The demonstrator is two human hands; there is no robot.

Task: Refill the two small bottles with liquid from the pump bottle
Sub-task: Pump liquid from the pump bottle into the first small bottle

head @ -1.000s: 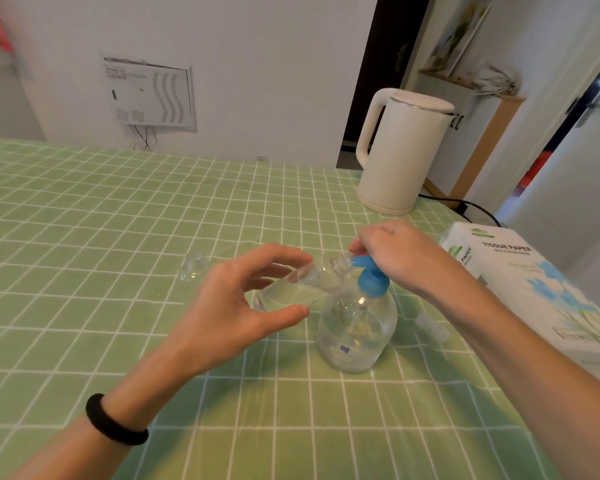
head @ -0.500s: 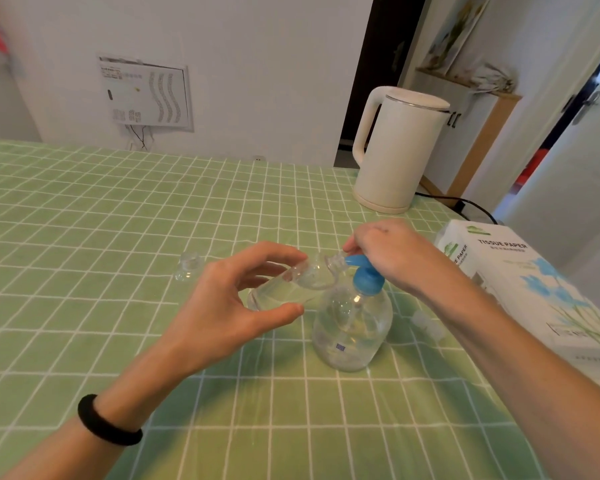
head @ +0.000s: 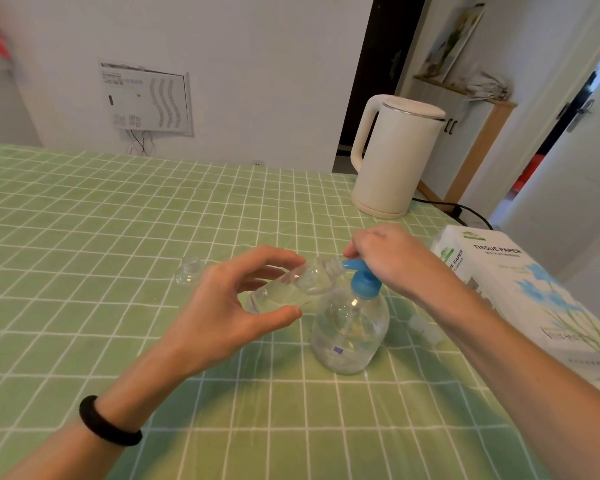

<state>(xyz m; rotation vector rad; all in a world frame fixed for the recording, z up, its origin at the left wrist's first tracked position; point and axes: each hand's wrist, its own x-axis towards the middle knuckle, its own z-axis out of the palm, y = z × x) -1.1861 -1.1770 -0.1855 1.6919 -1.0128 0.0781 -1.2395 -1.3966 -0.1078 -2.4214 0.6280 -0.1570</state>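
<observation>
Blue pump head (head: 362, 282) under your right hand (head: 392, 258), so which step is this? my friend asks.

Filling the first small bottle (head: 291, 289), I say. My right fingers curl down over that head on top of the pump bottle (head: 349, 334). Whether my thumb sits under the spout, I cannot tell.

And the left hand (head: 222, 306)?

Thumb below, fingers above, clamped round the small bottle. I hold it tilted almost flat, just left of the pump bottle and raised to the height of its spout, with the mouth right at the spout's tip.

Is it full?

Hard to judge. Some clear liquid seems to lie along its lower side, so I'd say partly.

Where is the other one?

The second small bottle (head: 187, 271) sits on the green checked tablecloth (head: 84, 237), well to the left of the pump bottle and a little beyond it. Neither hand touches it. A small pale piece (head: 425, 329), likely a cap, lies just right of the pump bottle.

What does the next move call for?

A straight push down on the head, I think, with the left hand holding the mouth lined up on the spout. The opening is narrow and the bottle is slanted, so a slip would spill onto the cloth. Once the level nears the neck I should tip it upright before pulling it away.
</observation>
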